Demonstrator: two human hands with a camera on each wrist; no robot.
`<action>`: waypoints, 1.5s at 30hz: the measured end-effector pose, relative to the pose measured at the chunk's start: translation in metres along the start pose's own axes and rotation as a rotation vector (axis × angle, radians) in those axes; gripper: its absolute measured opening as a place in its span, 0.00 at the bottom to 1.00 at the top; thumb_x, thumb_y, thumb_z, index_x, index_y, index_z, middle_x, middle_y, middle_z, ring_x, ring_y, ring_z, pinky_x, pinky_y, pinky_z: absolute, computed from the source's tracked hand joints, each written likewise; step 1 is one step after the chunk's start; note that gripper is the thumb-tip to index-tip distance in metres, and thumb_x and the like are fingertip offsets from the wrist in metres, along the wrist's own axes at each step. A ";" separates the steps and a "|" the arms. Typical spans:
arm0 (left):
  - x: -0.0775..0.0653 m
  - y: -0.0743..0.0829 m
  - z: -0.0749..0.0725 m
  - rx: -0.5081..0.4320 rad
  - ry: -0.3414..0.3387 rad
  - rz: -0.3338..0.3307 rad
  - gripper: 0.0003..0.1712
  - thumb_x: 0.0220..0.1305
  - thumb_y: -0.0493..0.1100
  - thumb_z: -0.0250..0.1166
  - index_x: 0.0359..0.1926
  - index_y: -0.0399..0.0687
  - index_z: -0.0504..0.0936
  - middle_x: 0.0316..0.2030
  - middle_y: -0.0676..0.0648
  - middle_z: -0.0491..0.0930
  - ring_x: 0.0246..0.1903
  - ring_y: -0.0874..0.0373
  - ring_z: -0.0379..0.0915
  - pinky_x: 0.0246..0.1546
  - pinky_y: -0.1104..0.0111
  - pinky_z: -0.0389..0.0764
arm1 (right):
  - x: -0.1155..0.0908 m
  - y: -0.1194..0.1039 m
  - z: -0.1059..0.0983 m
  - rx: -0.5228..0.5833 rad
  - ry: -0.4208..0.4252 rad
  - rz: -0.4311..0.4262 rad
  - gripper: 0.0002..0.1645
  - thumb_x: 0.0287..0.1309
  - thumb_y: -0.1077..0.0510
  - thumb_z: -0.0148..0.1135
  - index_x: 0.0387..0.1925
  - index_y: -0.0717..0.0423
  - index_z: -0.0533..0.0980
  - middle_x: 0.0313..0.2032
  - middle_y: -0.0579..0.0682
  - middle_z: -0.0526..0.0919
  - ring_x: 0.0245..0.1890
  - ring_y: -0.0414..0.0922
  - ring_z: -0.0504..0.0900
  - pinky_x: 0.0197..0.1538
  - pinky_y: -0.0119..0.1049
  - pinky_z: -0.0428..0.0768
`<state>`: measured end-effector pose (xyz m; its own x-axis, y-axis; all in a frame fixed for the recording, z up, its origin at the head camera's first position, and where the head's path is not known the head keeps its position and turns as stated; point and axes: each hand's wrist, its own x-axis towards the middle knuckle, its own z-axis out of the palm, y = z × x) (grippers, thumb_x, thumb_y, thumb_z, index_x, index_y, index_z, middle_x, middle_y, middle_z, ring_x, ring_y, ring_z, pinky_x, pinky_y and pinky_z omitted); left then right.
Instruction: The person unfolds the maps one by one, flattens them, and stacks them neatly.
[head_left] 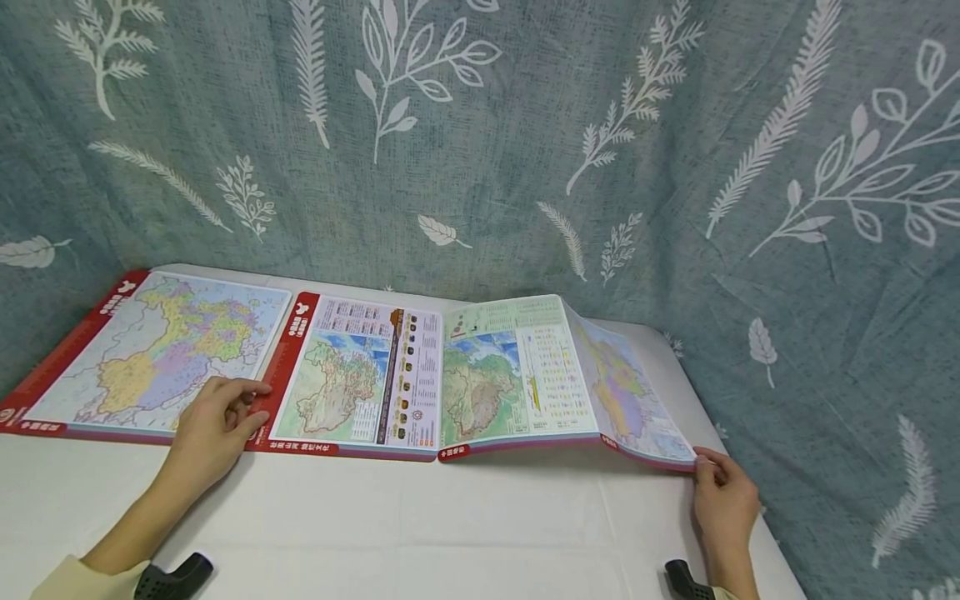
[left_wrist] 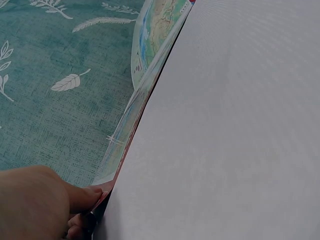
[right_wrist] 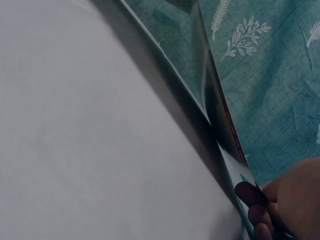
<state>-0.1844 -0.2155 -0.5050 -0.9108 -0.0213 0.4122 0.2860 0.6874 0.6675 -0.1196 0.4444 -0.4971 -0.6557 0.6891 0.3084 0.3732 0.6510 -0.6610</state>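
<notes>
A long fold-out map (head_left: 487, 383) lies stretched across the white table, a red strip down its left edge and printed maps, text and tables on its panels. My left hand (head_left: 208, 429) pinches the red strip, its thumb (left_wrist: 87, 196) on top. At the far right end, my right hand (head_left: 726, 500) holds the near corner between thumb and fingers (right_wrist: 247, 192). The left panel lies flat, while a crease towards the right is raised like a ridge. Left of it is a second map (head_left: 180, 350) with a red border, lying flat, its near right part behind my left hand.
The white table (head_left: 450, 525) ends at a blue-green curtain (head_left: 487, 208) with white leaf prints, which hangs along the back and right side. Dark wrist devices (head_left: 174, 577) show beside both of my wrists.
</notes>
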 end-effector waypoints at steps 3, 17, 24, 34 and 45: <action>0.000 -0.001 0.000 -0.002 0.000 0.002 0.20 0.60 0.31 0.76 0.53 0.41 0.85 0.38 0.45 0.72 0.33 0.58 0.62 0.29 0.74 0.63 | 0.001 0.001 -0.002 -0.001 0.003 0.022 0.18 0.78 0.57 0.54 0.59 0.59 0.83 0.44 0.64 0.88 0.35 0.46 0.76 0.39 0.38 0.66; 0.000 0.001 -0.001 -0.005 0.009 0.021 0.20 0.59 0.30 0.76 0.53 0.40 0.85 0.37 0.45 0.71 0.32 0.59 0.61 0.29 0.74 0.62 | 0.006 0.002 -0.004 0.022 0.039 0.137 0.26 0.75 0.54 0.57 0.67 0.63 0.76 0.54 0.64 0.83 0.38 0.40 0.74 0.48 0.39 0.64; 0.002 0.001 -0.002 0.000 0.017 0.017 0.20 0.59 0.30 0.76 0.52 0.40 0.85 0.37 0.45 0.72 0.32 0.59 0.62 0.28 0.74 0.63 | 0.004 0.002 -0.004 0.026 0.069 0.098 0.26 0.71 0.55 0.61 0.65 0.64 0.78 0.52 0.64 0.84 0.31 0.28 0.68 0.57 0.49 0.63; -0.001 0.000 0.002 0.012 0.086 0.047 0.15 0.60 0.32 0.76 0.49 0.38 0.86 0.37 0.45 0.74 0.31 0.60 0.63 0.29 0.76 0.63 | 0.001 -0.005 -0.005 0.013 0.066 0.119 0.28 0.71 0.58 0.59 0.67 0.68 0.74 0.60 0.70 0.80 0.58 0.65 0.77 0.63 0.59 0.65; 0.000 0.001 0.000 0.022 0.185 0.079 0.11 0.60 0.32 0.76 0.43 0.38 0.87 0.34 0.45 0.74 0.30 0.59 0.62 0.31 0.75 0.60 | -0.031 -0.040 0.007 0.026 -0.020 -0.134 0.24 0.70 0.57 0.65 0.62 0.66 0.78 0.54 0.67 0.80 0.52 0.61 0.82 0.48 0.34 0.73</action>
<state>-0.1846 -0.2148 -0.5047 -0.8150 -0.0978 0.5711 0.3462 0.7082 0.6153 -0.1183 0.3947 -0.4852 -0.7119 0.5897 0.3814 0.2647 0.7283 -0.6320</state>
